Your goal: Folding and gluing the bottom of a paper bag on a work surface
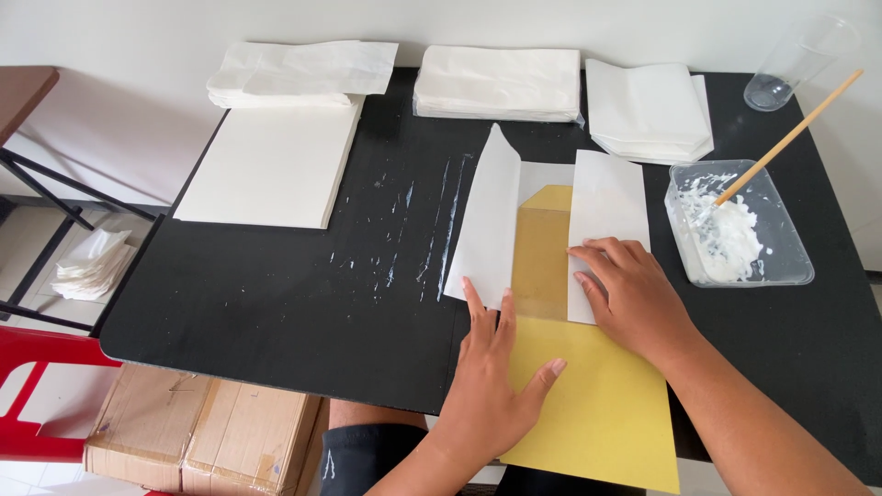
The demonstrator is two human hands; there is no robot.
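Both hands are laid flat and open on the work, nothing being clenched or gripped. The left hand is pressed with spread fingers on the yellow card template, its fingertips reaching the lower edge of the left paper flap; the right hand is pressed palm-down on the lower corner of the right paper flap, which is folded inward over the template. The white paper sheet is wrapped around the template from both sides, and it lies straight ahead of the hands, its long axis running away from the person toward the wall, with the template's bare yellow end left projecting toward the person over the table edge. The left flap is seen raised and not yet flattened, and it is the left hand that is nearer to it. All of this is set on a black table, streaked with dried white paste near its middle. To the right, a clear plastic tub of white paste is placed, with a wooden stick leaned in it, and an empty clear cup is stood beyond. Stacks of white paper bags are lined along the far edge, and a stack of flat white sheets is kept at the left. Cardboard boxes and a red stool are seen on the floor below.
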